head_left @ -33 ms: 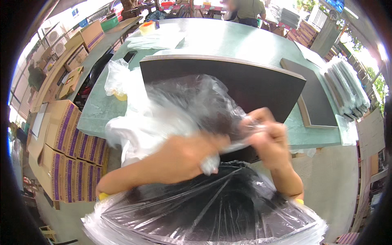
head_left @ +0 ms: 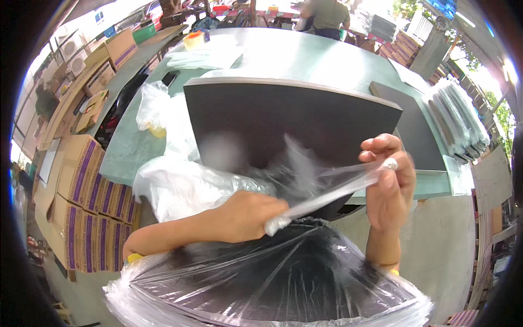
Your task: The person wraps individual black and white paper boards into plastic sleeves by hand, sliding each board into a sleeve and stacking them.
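Clear plastic film (head_left: 340,194) is stretched taut between my two hands. My left hand (head_left: 248,216) is closed in a fist on its bunched end, low and near me. Higher up on the right, my right hand (head_left: 389,182) pinches the other end between thumb and finger, with the remaining fingers raised. Behind the film, a stack of black boards (head_left: 305,120) stands tilted at the table edge. Below my hands lies a black bundle (head_left: 289,283) wrapped in clear plastic. Crumpled translucent plastic bags (head_left: 185,188) hang beside my left forearm.
The green table (head_left: 128,155) holds another black board stack (head_left: 419,131), plastic-wrapped bundles (head_left: 457,117) at the right and a tape roll (head_left: 193,39) at the far left. Cardboard cartons (head_left: 81,201) are stacked at the left. A person (head_left: 328,19) stands beyond the table.
My right hand has moved right and slightly up, drawing the film out straight. My left hand has shifted little. The film has dropped away from the front of the standing boards.
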The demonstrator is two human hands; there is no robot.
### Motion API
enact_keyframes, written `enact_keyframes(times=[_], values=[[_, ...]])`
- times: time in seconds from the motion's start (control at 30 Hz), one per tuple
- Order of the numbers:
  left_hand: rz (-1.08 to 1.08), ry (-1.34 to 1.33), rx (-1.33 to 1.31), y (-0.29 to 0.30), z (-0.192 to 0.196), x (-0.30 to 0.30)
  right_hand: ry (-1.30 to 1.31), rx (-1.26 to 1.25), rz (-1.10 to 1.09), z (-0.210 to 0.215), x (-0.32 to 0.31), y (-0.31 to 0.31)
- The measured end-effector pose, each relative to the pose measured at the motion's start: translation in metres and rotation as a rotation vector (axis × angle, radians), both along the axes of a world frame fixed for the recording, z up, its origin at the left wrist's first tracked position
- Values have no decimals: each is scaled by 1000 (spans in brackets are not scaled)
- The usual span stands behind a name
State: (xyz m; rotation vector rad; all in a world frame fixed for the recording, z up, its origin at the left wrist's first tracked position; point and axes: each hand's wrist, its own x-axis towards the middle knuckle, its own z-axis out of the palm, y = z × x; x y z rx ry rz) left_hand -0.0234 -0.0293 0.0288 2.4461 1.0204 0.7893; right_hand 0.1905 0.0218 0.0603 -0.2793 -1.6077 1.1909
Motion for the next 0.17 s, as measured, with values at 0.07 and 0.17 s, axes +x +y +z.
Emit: enact_keyframes(times=[0.07,0.17], values=[[7,-83,-177,-1,9,-2,-145,128,-95,6,-14,-16],[26,-223,-265,-2,37,10,-569,439,-147,-30,-7,-9]])
